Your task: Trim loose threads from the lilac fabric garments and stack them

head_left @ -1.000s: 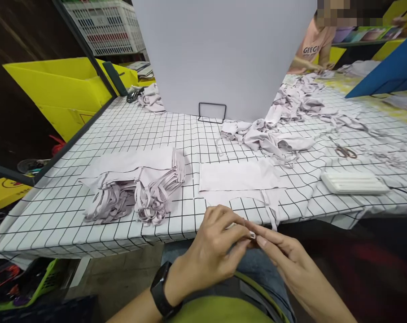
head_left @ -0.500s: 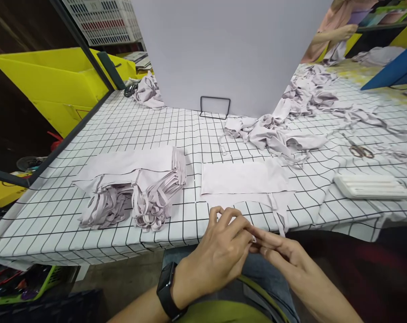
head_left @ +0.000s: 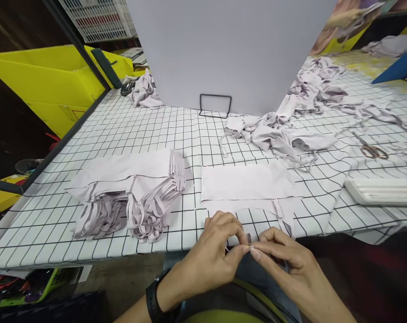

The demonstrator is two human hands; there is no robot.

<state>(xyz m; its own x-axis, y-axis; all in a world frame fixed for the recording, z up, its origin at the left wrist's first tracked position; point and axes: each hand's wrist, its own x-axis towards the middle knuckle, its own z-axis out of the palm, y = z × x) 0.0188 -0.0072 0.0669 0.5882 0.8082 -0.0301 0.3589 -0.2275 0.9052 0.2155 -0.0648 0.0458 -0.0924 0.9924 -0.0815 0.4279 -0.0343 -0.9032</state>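
Note:
My left hand [head_left: 214, 255] and my right hand [head_left: 284, 264] meet fingertip to fingertip just below the table's front edge, both pinching a small pale strap end [head_left: 248, 246]. That strap belongs to a flat lilac garment piece [head_left: 247, 181] lying on the checked tablecloth [head_left: 190, 139] straight ahead. A black watch is on my left wrist. What exactly sits between the fingertips is too small to make out.
A stack of folded lilac pieces [head_left: 129, 193] lies at the left. A loose heap of the same fabric [head_left: 277, 130] lies behind, under a grey board [head_left: 223, 49]. Scissors [head_left: 373, 150] and a white tray [head_left: 381, 190] are at the right. Yellow bins [head_left: 45, 85] stand at the left.
My hands have risen closer to the table edge, staying pinched together on the strap. The camera has tilted, so the co-worker at the far right has slid out of view.

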